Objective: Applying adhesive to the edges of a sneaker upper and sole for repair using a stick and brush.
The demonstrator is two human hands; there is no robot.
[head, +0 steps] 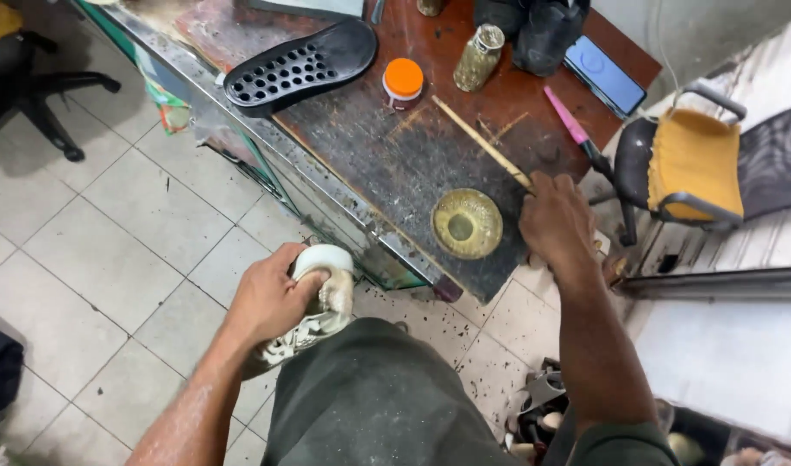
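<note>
While the work sits at this point, the lines below place everything against the round tin of yellowish paste (467, 224) on the tabletop (387, 151).

Left hand: the left hand (270, 298) is wrapped firmly around a pale sneaker (322, 302), holding it against the knee, below and to the left of the tin and off the tabletop edge.

Right hand: the right hand (557, 226) is closed on the near end of a thin wooden stick (482, 142), just to the right of the tin; the stick runs up and away to the left from the hand, passing above the tin.

Stage, as I judge it: the tin stands open with its paste exposed, so the setting-up looks done; the stick's near end is hidden by the hand, so I cannot tell whether it carries paste.

Left to do, as I judge it: the sneaker is well apart from the stick and no fresh paste shows on the part of it in view, so spreading seems not yet begun.

Farther from the tin: a black perforated sandal sole (300, 65) lies far up and left, a small orange-lidded jar (403, 82) sits above it, a glittery bottle (479, 57) just right of that, a pink-handled tool (572, 125) and a phone (604, 75) up to the right.
</note>
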